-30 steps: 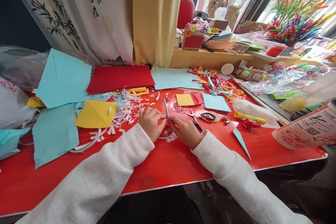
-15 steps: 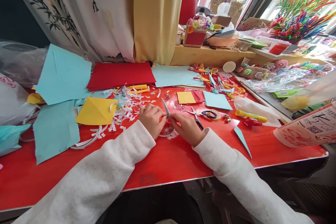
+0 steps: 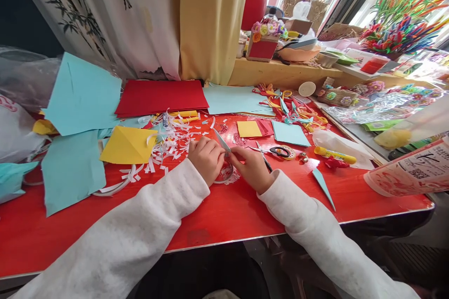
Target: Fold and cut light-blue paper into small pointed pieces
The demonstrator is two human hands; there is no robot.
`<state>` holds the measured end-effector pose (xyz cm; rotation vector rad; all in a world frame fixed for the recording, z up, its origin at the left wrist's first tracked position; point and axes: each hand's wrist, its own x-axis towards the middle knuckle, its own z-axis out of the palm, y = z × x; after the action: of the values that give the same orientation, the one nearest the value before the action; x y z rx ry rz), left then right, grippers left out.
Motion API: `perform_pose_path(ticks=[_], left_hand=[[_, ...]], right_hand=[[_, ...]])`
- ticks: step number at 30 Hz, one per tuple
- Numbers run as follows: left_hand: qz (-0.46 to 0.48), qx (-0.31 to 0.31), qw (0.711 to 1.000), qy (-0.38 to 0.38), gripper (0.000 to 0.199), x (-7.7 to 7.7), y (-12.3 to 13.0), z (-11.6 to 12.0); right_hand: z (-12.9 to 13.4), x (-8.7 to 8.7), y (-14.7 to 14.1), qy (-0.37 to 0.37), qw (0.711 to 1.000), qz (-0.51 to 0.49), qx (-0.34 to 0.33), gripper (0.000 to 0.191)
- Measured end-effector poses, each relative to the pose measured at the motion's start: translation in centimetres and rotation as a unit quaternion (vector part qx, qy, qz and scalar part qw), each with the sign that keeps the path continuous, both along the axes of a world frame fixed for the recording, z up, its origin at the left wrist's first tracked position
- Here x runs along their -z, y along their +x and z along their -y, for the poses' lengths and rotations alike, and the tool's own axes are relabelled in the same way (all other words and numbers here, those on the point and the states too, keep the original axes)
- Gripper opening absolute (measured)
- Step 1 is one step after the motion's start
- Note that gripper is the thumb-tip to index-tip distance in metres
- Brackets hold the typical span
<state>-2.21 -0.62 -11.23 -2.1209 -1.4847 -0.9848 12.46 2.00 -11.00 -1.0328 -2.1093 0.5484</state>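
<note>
My left hand (image 3: 206, 159) and my right hand (image 3: 253, 167) meet over the red table (image 3: 224, 215), both closed on a small light-blue folded paper (image 3: 221, 140). Its narrow point sticks up and away from me; its lower end is hidden by my fingers. Under my hands, partly covered, lies a round ring (image 3: 224, 175), perhaps a tape roll. Scissors (image 3: 279, 151) with black handles rest beyond my right hand. Off to the right, another light-blue folded paper cone (image 3: 323, 188) lies on the table.
Left are yellow paper (image 3: 128, 145), light-blue sheets (image 3: 73, 173) and white paper shreds (image 3: 171, 145). Red sheets (image 3: 161, 97) lie at the back. Small blue squares (image 3: 290, 133), a yellow glue stick (image 3: 335, 154) and a large cup (image 3: 407, 168) stand or lie to the right.
The folded paper has turned slightly between my fingers and shows more of its face. My right fingers have shifted a little along it. The view has tilted slightly.
</note>
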Motion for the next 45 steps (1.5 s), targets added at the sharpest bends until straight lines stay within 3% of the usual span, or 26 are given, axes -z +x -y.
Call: perform_pose_path(ticks=[11,18,25,32,37,40,45], left_hand=[[0.036,-0.020,0.999,-0.023,0.010,0.0,0.1,0.0],[0.014,-0.013,1.000,0.008,0.010,0.2,0.1,0.0],[-0.007,-0.002,1.000,0.016,0.011,0.1,0.1,0.1],[0.030,-0.002,1.000,-0.008,0.010,0.1,0.0,0.1],[0.057,-0.012,0.998,-0.030,0.010,-0.1,0.0,0.0],[0.056,-0.026,0.998,-0.030,0.010,-0.3,-0.4,-0.2],[0.000,-0.091,0.995,0.032,0.012,-1.1,-3.6,-1.8]], right_hand=[[-0.1,0.4,0.0,0.063,0.997,0.032,0.018,0.013],[0.0,0.6,-0.2,0.114,0.992,0.054,0.023,0.012],[0.1,0.7,-0.2,0.107,0.993,0.057,0.016,0.012],[0.1,0.7,0.0,0.100,0.994,0.044,0.021,0.011],[0.1,0.2,0.0,0.035,0.999,0.012,0.011,0.011],[0.1,0.0,0.0,-0.048,0.998,-0.040,-0.003,0.011],[-0.3,-0.1,0.2,-0.253,0.948,-0.184,-0.063,0.018]])
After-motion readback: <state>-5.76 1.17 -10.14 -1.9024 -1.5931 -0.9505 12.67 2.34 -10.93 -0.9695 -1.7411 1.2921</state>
